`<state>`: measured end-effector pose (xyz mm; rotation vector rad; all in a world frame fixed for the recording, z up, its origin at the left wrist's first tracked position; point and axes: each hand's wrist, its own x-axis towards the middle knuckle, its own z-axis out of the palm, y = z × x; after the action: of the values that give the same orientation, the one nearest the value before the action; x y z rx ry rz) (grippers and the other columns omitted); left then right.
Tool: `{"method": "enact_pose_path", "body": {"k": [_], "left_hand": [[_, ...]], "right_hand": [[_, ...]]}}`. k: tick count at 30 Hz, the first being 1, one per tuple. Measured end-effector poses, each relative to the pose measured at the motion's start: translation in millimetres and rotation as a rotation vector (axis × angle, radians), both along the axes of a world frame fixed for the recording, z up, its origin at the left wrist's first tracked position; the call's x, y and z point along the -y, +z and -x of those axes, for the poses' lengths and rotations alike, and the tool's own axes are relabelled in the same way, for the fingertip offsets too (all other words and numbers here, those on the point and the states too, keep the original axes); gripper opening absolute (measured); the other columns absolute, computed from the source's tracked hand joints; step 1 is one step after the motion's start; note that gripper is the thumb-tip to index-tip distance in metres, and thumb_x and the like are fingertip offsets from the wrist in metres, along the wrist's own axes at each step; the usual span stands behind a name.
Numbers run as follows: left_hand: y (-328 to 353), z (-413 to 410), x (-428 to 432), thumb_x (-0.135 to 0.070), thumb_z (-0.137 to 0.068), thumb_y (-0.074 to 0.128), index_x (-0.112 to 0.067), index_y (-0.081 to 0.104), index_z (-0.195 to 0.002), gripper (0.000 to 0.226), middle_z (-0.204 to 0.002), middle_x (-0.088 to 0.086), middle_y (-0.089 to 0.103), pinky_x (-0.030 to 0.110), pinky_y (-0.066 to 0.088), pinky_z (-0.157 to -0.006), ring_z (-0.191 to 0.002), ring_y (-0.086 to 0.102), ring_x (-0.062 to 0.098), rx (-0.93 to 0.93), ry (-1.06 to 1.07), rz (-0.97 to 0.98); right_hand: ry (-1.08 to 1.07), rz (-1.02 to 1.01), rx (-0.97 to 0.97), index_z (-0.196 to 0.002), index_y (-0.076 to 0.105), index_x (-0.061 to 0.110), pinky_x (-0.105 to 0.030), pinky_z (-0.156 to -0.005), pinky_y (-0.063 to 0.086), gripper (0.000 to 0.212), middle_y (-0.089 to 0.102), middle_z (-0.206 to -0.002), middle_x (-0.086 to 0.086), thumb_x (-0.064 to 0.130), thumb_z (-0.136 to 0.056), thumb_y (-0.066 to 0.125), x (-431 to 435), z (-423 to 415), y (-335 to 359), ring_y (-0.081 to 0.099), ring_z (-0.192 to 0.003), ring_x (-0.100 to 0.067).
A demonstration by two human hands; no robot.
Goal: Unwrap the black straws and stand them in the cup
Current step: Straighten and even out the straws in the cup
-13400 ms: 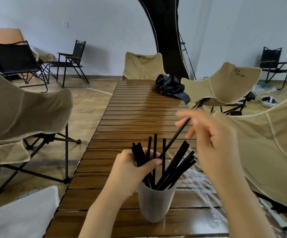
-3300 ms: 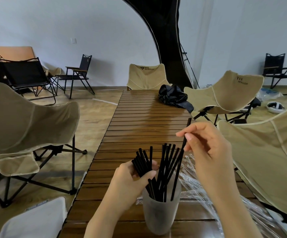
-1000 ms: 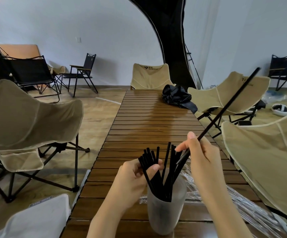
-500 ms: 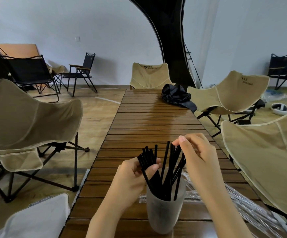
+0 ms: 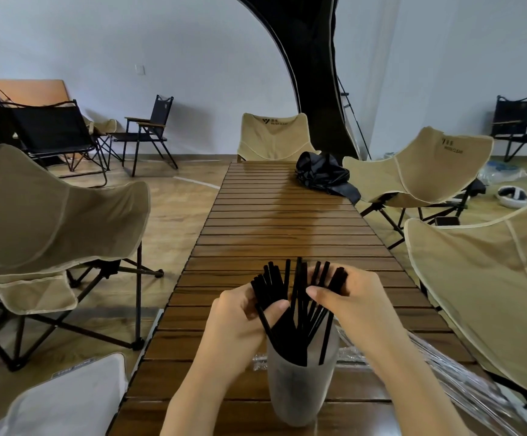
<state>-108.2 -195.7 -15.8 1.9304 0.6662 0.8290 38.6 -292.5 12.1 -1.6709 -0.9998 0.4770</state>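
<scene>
In the lower centre of the frame a frosted cup [image 5: 300,391] stands on the near end of a long table [image 5: 287,221] made of brown wooden slats. The black straws [image 5: 298,313] stand in this cup and spread like a fan above its rim.

The left hand [image 5: 240,325] grasps the group of straws on the left side, with the thumb lying across their front. The right hand [image 5: 353,305] closes around the straws on the right side, with the thumb in front and the fingers behind. Those fingers are mostly hidden, so how firm this hold is, I cannot say for sure.

Clear plastic wrappers [image 5: 444,379] lie on the table just beside the cup and reach to the lower right corner.

At the far end of the table, right of centre, there is a crumpled black cloth [image 5: 325,174]. Behind that end stands a beige chair [image 5: 271,136] with the printed words "WATER CLEAR" under a small logo. The same words are on the beige chair at the right [image 5: 419,165]. On the large beige chair at the left [image 5: 51,215] only the letters "EAR" are readable at the edge of the frame. A black folding chair [image 5: 148,127] stands near the wall in the upper left.
</scene>
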Motion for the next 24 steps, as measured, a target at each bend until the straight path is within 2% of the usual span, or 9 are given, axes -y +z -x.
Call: {"method": "enact_pose_path", "body": {"k": [3, 8, 14, 19, 24], "left_hand": [[1, -1, 1, -0.026, -0.083, 0.070, -0.038, 0.067, -0.086, 0.013, -0.084, -0.026, 0.070, 0.007, 0.049, -0.064, -0.084, 0.065, -0.007, 0.032, 0.015, 0.002], [0, 0, 1, -0.023, -0.080, 0.072, -0.039, 0.070, -0.090, 0.018, -0.087, -0.022, 0.072, 0.011, 0.053, -0.070, -0.087, 0.067, -0.005, 0.058, 0.022, 0.049], [-1, 1, 0, -0.023, -0.077, 0.074, -0.039, 0.070, -0.091, 0.022, -0.089, -0.020, 0.073, 0.015, 0.055, -0.070, -0.088, 0.068, -0.003, 0.074, 0.019, 0.086], [2, 1, 2, -0.021, -0.077, 0.075, -0.040, 0.071, -0.089, 0.023, -0.086, -0.022, 0.073, 0.007, 0.050, -0.066, -0.086, 0.067, -0.006, 0.097, 0.022, 0.058], [3, 1, 2, -0.022, -0.076, 0.075, -0.040, 0.070, -0.086, 0.022, -0.085, -0.023, 0.072, 0.008, 0.051, -0.066, -0.085, 0.067, -0.006, 0.096, 0.025, 0.046]], "right_hand": [[0.054, -0.012, -0.053, -0.089, 0.074, 0.035, -0.022, -0.075, 0.049, 0.023, 0.074, -0.086, 0.016, 0.013, -0.086, 0.066, 0, 0, -1, 0.067, -0.084, 0.003], [0.112, -0.003, -0.139, -0.099, 0.074, 0.031, -0.032, -0.090, 0.050, 0.024, 0.074, -0.095, 0.012, 0.012, -0.090, 0.061, 0, -3, -4, 0.067, -0.097, -0.002], [0.183, 0.012, -0.172, -0.102, 0.073, 0.030, -0.034, -0.094, 0.048, 0.024, 0.074, -0.099, 0.010, 0.015, -0.093, 0.058, 3, -7, -6, 0.067, -0.100, -0.003], [0.205, 0.000, -0.201, -0.104, 0.073, 0.026, -0.041, -0.101, 0.046, 0.024, 0.074, -0.102, 0.005, 0.015, -0.094, 0.055, 2, -9, -5, 0.066, -0.103, -0.008], [0.262, 0.011, -0.221, -0.106, 0.072, 0.028, -0.048, -0.105, 0.041, 0.022, 0.073, -0.105, 0.004, 0.025, -0.096, 0.052, 6, -10, -5, 0.064, -0.109, -0.013]]}}
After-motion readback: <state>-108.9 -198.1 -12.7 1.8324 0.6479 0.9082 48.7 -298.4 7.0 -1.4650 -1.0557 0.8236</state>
